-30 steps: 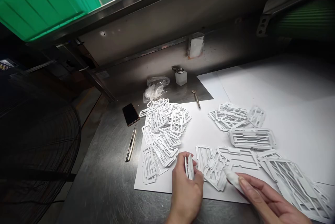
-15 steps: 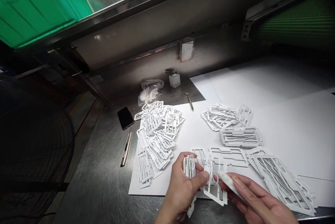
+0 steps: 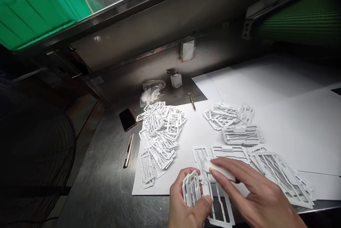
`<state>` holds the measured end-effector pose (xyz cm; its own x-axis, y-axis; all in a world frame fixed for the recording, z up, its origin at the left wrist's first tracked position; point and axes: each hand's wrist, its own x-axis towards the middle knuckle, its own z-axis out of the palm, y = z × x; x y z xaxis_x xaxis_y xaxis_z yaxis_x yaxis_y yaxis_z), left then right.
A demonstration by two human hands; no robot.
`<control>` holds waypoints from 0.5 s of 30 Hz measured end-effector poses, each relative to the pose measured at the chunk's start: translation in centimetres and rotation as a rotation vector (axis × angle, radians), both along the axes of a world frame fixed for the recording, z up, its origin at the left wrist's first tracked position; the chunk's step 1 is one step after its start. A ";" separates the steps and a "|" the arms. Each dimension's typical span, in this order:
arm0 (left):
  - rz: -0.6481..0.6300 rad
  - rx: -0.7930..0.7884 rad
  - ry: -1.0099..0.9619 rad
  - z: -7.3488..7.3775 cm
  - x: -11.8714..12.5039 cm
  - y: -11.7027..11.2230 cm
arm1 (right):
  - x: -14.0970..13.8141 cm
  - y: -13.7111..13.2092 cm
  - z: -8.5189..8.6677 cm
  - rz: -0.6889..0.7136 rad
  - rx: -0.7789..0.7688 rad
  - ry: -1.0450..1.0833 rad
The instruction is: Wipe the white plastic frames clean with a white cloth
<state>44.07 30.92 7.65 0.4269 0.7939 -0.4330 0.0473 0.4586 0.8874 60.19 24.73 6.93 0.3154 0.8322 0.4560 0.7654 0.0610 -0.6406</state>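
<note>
Holding a small stack of white plastic frames (image 3: 191,189) in the left hand (image 3: 186,205), fingers closed around it.
The right hand (image 3: 255,196) pinches a smooth white stick (image 3: 217,169) over a flat frame (image 3: 218,203). All sit at the near edge of the white paper sheet (image 3: 293,114); beyond it, a scattered heap of slotted frames (image 3: 160,134) and the brushed steel bench (image 3: 106,178).

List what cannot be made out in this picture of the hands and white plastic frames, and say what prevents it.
- Left hand: wrist cut off by the bottom edge of the head view.
- Small stack of frames: count unreadable; the pieces overlap edge-on.
- White stick in the right hand: rear end hidden under the fingers.
- Large frame: lower end cut by the bottom edge.
- Small bottle: contents too small to tell.
</note>
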 end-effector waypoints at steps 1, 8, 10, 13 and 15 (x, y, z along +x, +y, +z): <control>0.037 0.003 0.008 0.0 0.0 -0.1 | 0.1 0.2 0.1 -0.015 0.004 -0.029; 0.107 -0.029 -0.004 -0.4 0.0 -0.3 | 0.9 -0.8 -0.3 -0.122 -0.055 0.026; 0.120 -0.019 0.009 -0.5 0.1 -0.4 | 0.5 -0.5 0.2 -0.063 -0.028 0.020; 0.150 -0.007 0.032 -0.4 0.1 -0.5 | -0.1 -0.3 0.5 -0.002 0.022 -0.021; 0.183 -0.012 0.046 -0.1 -0.1 -0.5 | -0.2 -1.1 -0.2 0.051 0.032 -0.087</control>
